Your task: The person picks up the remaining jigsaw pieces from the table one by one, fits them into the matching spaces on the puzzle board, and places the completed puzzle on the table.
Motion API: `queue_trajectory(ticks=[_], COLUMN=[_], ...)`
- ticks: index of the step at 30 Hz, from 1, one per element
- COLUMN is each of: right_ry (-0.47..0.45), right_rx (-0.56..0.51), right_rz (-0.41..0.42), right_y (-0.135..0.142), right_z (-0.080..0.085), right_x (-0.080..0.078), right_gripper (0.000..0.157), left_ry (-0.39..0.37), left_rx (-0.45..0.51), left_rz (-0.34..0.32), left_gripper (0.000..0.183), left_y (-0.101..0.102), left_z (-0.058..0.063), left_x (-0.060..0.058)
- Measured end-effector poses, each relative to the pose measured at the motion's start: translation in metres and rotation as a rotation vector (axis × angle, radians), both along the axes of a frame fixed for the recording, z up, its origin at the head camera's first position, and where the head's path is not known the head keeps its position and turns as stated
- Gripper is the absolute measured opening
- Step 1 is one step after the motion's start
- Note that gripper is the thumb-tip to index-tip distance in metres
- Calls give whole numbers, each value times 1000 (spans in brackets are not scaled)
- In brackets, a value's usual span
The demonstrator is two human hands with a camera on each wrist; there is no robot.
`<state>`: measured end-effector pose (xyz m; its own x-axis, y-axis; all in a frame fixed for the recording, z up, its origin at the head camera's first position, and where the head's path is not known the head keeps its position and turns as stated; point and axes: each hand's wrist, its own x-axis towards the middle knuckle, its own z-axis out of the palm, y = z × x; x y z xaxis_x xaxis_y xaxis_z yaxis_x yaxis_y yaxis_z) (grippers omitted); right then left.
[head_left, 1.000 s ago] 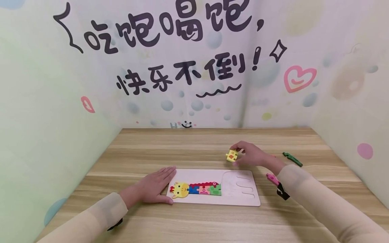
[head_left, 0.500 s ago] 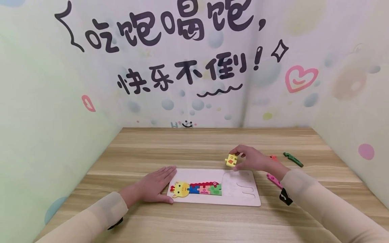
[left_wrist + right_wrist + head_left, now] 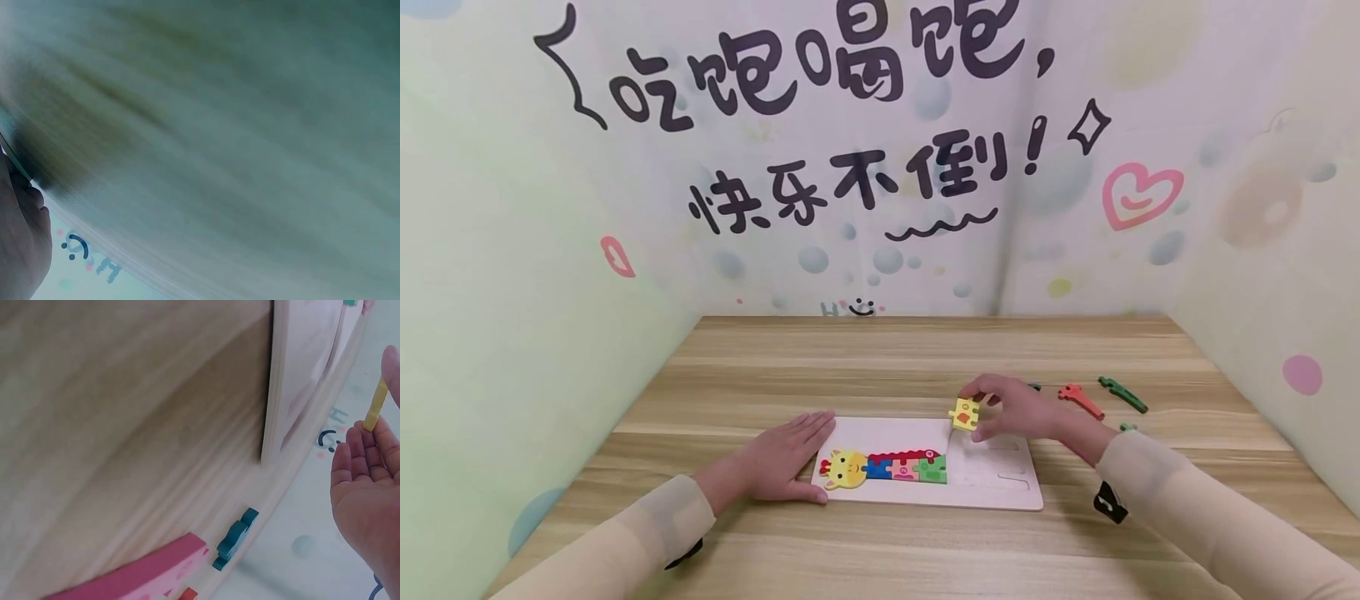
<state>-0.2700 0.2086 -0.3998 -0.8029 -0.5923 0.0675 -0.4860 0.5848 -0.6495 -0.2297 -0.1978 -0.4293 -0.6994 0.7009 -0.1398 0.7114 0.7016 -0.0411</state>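
Observation:
My right hand pinches a yellow puzzle piece between thumb and fingers, over the upper edge of the white puzzle board. In the right wrist view the yellow piece shows edge-on between thumb and fingertips. Flat on the left end of the board rests my left hand, fingers straight. Set in the board are a yellow giraffe head, a red mane strip, and blue, pink and green neck pieces. Outlined leg shapes lie bare at the board's right part.
Loose pieces lie right of the board: an orange-red one, a dark green one, a pink one and a teal one. The right forearm partly covers some. Printed walls enclose the wooden table.
My right hand has carried the yellow puzzle piece toward me and slightly left, from behind the board to over its upper edge. The left hand stays put. More of the orange-red piece shows.

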Motion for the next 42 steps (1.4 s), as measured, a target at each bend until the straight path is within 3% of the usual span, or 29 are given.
queue_trajectory(ticks=[35, 42], right_ry=[-105, -135], right_rx=[2, -3], right_rz=[67, 90], right_y=[-8, -11], right_z=[-9, -13], right_x=[28, 31], right_gripper=[53, 51], left_ry=[41, 13], left_rx=[0, -3], left_rz=[-19, -7], left_gripper=[109, 110], left_y=[-1, 0], left_z=[-2, -1], left_x=[-2, -1])
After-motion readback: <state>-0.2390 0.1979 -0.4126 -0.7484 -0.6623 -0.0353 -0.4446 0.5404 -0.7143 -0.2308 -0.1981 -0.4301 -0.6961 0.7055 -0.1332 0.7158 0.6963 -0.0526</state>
